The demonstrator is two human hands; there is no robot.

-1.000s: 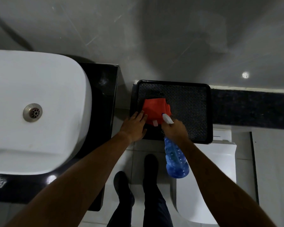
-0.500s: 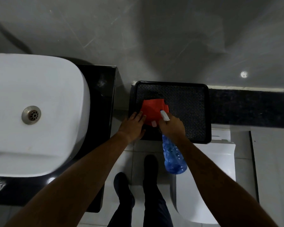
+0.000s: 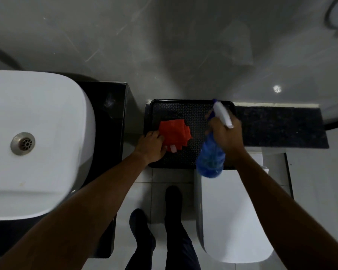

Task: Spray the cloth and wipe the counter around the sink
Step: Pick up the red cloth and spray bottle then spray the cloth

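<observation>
A crumpled red cloth [image 3: 175, 133] with a small white tag lies on the left half of a black textured tray [image 3: 193, 112]. My left hand [image 3: 151, 146] grips the cloth's near left edge. My right hand [image 3: 225, 134] holds a blue spray bottle [image 3: 210, 156] by its neck over the tray's right side, and the white nozzle [image 3: 222, 114] points away toward the wall. A white sink basin [image 3: 37, 145] with a metal drain [image 3: 22, 143] sits at left on a black counter [image 3: 109, 121].
A dark speckled ledge [image 3: 279, 127] runs right from the tray along the grey wall. A white toilet [image 3: 232, 215] stands below my right arm. My legs and dark shoes [image 3: 141, 227] are on the white tiled floor between counter and toilet.
My right hand has swung the spray bottle away from the cloth to the right, turning the nozzle toward the wall. My left hand has closed on the cloth's edge.
</observation>
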